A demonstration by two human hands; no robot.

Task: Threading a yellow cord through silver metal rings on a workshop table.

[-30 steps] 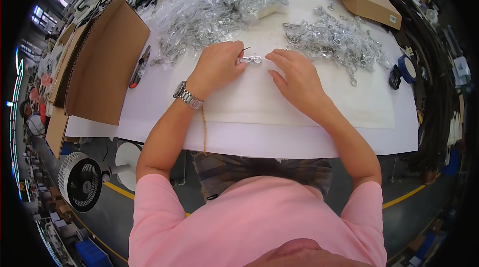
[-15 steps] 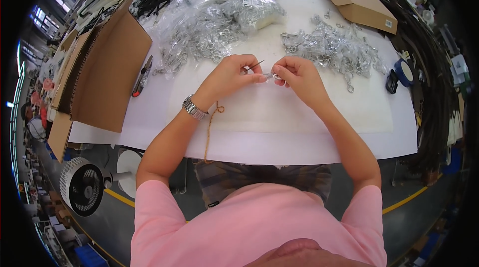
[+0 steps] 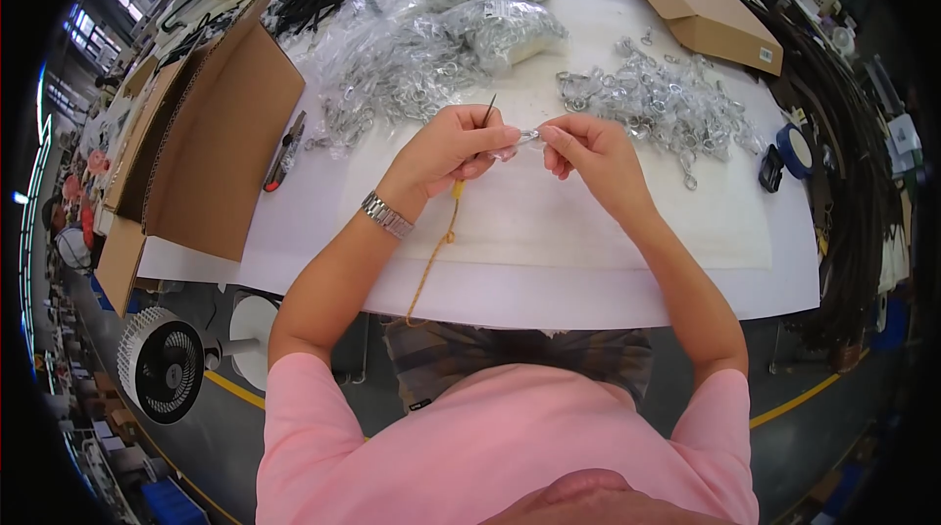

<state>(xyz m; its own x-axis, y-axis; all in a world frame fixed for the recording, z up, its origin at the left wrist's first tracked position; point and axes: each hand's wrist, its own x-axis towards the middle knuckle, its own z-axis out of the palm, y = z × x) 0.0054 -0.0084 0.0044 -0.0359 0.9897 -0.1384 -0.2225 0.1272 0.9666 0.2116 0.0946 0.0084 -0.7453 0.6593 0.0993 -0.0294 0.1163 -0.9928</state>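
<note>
Between my hands is a small shiny metal clasp, with a bit of clear plastic film beside it at the left fingertips. My left hand is closed around a thin dark pointed tool, tip up, with a yellow lower end. Its thumb and finger also pinch the left side of the clasp. A twisted orange cord hangs from the yellow end over the table edge. At the other side of the clasp, my right hand pinches with thumb and forefinger, other fingers curled.
Bagged metal clasps are heaped at far left, a loose pile of wrapped clasps at far right. Cardboard boxes stand left and back right. A red-ended cutter, blue tape roll and fan are nearby.
The pointed tool has turned more upright in my left hand, and its yellow end now shows below. The cord has shifted right. The clasp has risen slightly between my fingers.
</note>
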